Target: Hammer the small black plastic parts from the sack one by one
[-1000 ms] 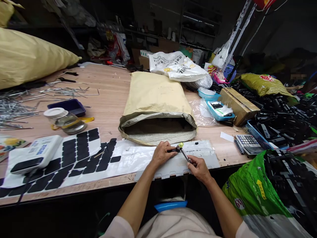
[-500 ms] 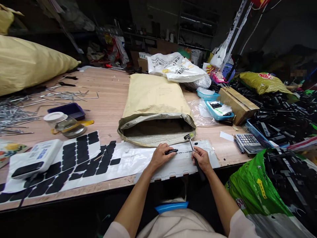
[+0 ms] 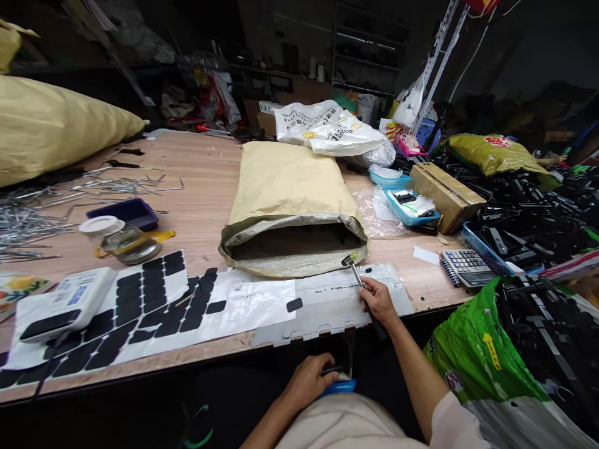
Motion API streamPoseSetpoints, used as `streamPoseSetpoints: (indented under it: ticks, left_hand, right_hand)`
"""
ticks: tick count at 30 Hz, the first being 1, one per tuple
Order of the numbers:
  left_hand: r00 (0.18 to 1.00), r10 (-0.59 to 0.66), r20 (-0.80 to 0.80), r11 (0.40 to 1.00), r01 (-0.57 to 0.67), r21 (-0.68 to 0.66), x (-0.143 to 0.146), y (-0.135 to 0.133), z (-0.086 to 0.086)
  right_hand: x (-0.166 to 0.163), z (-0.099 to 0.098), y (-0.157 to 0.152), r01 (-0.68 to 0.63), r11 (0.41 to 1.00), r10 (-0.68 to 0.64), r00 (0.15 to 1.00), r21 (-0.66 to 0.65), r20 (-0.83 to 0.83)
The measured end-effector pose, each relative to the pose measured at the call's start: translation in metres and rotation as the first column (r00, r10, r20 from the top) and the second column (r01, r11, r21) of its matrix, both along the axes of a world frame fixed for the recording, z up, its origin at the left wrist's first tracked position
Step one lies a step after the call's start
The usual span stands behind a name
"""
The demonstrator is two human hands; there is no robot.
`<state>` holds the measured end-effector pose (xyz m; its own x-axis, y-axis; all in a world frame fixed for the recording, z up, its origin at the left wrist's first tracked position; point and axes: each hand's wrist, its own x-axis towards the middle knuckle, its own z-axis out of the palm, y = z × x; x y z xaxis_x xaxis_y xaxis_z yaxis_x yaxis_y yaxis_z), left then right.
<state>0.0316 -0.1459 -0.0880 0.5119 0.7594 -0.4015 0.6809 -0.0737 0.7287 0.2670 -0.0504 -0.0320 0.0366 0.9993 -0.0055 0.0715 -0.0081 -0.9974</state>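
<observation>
My right hand (image 3: 378, 300) is closed around a small hammer (image 3: 356, 272) with a metal shaft and a black grip. The hammer's head rests over the right end of a grey board (image 3: 327, 305) at the table's front edge, near the open mouth of a beige sack (image 3: 290, 187). Below the table edge, close to my lap, my left hand (image 3: 309, 381) is closed on a small black part (image 3: 331, 369), mostly hidden by the fingers. A single black pad (image 3: 294, 304) lies at the right end of a white sheet (image 3: 253, 302).
Left are a white box-shaped device (image 3: 70, 299), a lidded jar (image 3: 126, 243), a purple tray (image 3: 135, 214) and a heap of metal rods (image 3: 28, 218). To the right are a calculator (image 3: 468, 265), a cardboard box (image 3: 447, 193) and a green bag (image 3: 491, 343) of black parts.
My left hand has moved from the grey board down below the table edge, carrying the black part. The hammer has stayed in my right hand over the board.
</observation>
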Motion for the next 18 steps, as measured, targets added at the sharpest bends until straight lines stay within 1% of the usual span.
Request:
streamPoseSetpoints:
  ticks: [1,2,3,4,5,6,7,9,10,11,12,13,14,15,16,17,18]
  left_hand:
    - [0.998,0.019,-0.053,1.000,-0.020,-0.007,0.000,0.002,-0.011]
    - [0.993,0.035,-0.110,0.999,-0.037,-0.022,0.001,0.004,-0.018]
    - [0.986,0.041,-0.162,0.998,-0.048,-0.037,0.001,0.005,-0.022]
    - [0.979,0.038,-0.199,0.998,-0.047,-0.044,0.000,0.007,-0.020]
    - [0.976,0.024,-0.216,0.998,-0.035,-0.047,0.000,0.009,-0.014]
    - [0.978,-0.001,-0.208,0.999,-0.010,-0.049,-0.001,0.010,-0.004]
    - [0.985,-0.041,-0.166,0.998,0.032,-0.055,-0.001,0.013,0.010]
    - [0.989,-0.145,-0.004,0.984,0.144,-0.104,0.000,0.021,0.043]
    - [0.976,-0.189,0.103,0.968,0.203,-0.145,0.002,0.029,0.060]
    - [0.954,-0.208,0.217,0.950,0.249,-0.186,0.005,0.040,0.077]
    - [0.932,-0.186,0.313,0.941,0.260,-0.216,0.009,0.054,0.091]
    - [0.914,-0.143,0.380,0.946,0.239,-0.220,0.015,0.071,0.102]
    - [0.907,-0.073,0.415,0.972,0.157,-0.172,0.022,0.091,0.110]
    - [0.908,0.016,0.419,0.996,0.022,-0.085,0.031,0.114,0.115]
    - [0.913,0.111,0.392,0.990,-0.138,0.042,0.040,0.137,0.117]
    - [0.915,0.221,0.339,0.940,-0.292,0.176,0.049,0.161,0.118]
    - [0.905,0.327,0.272,0.873,-0.399,0.280,0.059,0.185,0.116]
  right_hand:
    - [0.000,0.000,-0.001,0.000,1.000,0.000,1.000,0.002,0.005]
    - [-0.001,0.001,-0.001,-0.003,1.000,0.003,1.000,0.005,0.010]
    - [-0.001,0.001,-0.002,-0.004,1.000,0.004,1.000,0.006,0.013]
    - [-0.001,0.002,-0.002,-0.005,1.000,0.005,1.000,0.007,0.013]
    - [-0.002,0.002,-0.002,-0.004,1.000,0.004,1.000,0.008,0.011]
    - [-0.002,0.002,-0.003,-0.002,1.000,0.002,1.000,0.009,0.008]
    - [-0.002,0.002,-0.003,0.003,1.000,-0.003,1.000,0.011,0.001]
    - [-0.002,0.002,-0.003,0.022,1.000,-0.021,1.000,0.018,-0.020]
    - [-0.002,0.002,-0.003,0.035,0.999,-0.034,0.999,0.021,-0.030]
    - [-0.002,0.002,-0.003,0.049,0.999,-0.048,0.998,0.023,-0.039]
    - [-0.002,0.002,-0.003,0.064,0.998,-0.063,0.997,0.025,-0.046]
    - [-0.002,0.002,-0.003,0.075,0.997,-0.074,0.996,0.027,-0.050]
    - [-0.002,0.003,-0.003,0.083,0.996,-0.081,0.995,0.028,-0.050]
    - [-0.003,0.003,-0.003,0.086,0.996,-0.084,0.995,0.029,-0.048]
    - [-0.003,0.003,-0.003,0.086,0.996,-0.084,0.995,0.030,-0.046]
    - [-0.003,0.003,-0.003,0.082,0.996,-0.081,0.996,0.031,-0.042]
    - [-0.003,0.003,-0.003,0.078,0.996,-0.077,0.996,0.031,-0.039]
